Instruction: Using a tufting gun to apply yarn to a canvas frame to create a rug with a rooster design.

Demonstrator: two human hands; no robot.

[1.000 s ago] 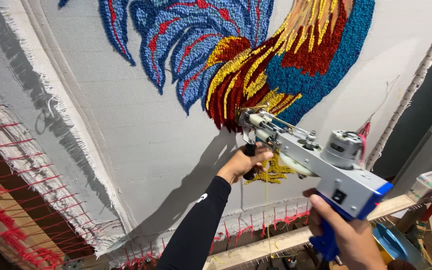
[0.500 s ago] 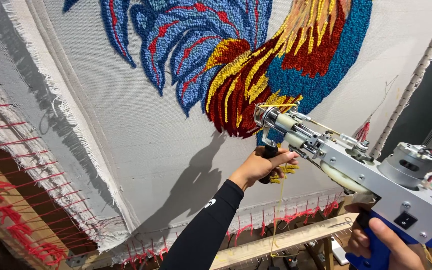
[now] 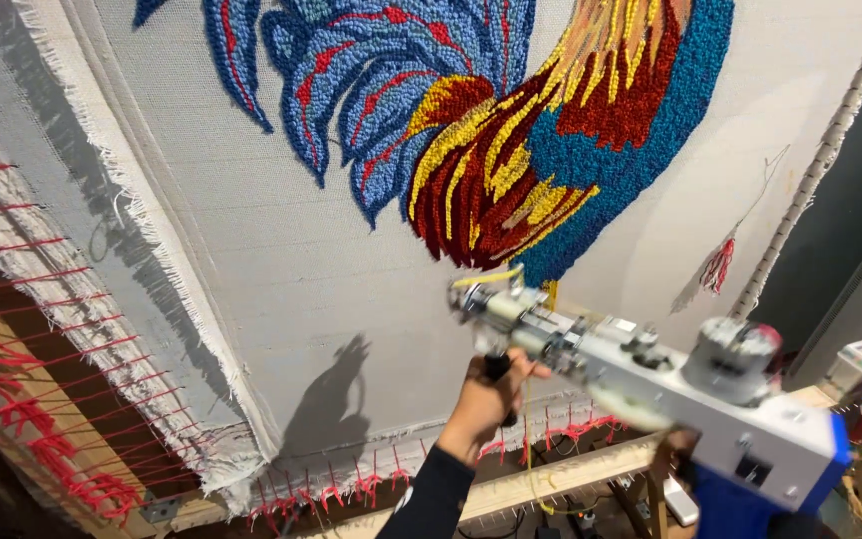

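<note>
Nearest the viewer, at the lower right, a grey metal tufting gun with a blue plastic handle [image 3: 670, 394] points up and to the left. The right hand is out of sight below the picture edge, so whether it is closed on the blue handle cannot be told.

A little farther, at lower centre, the left hand [image 3: 486, 404] in a black sleeve [image 3: 431, 499] has its grip closed around the short black front handle under the gun's barrel, fingers wrapped tight and nothing else held.

The gun's needle tip [image 3: 471, 296] sits close to a stretched off-white backing cloth [image 3: 281, 269], just below the yarn picture; whether the tip touches the cloth cannot be told. A strand of yellow yarn [image 3: 531, 439] trails down from the gun.

Farther up, filling the top of the view, is a tufted rooster design in blue, red, yellow and teal yarn [image 3: 511, 130].

The cloth is hooked onto a wooden frame [image 3: 541, 484] along the near and left edges, with red yarn loops [image 3: 52, 459] and frayed cloth edges there. A small red yarn tuft [image 3: 718, 266] hangs at the right.

Judging the risks: if the tip lifts off the cloth or tilts, the needle could snag and tear the weave; the loose yellow strand could catch and starve the needle.
</note>
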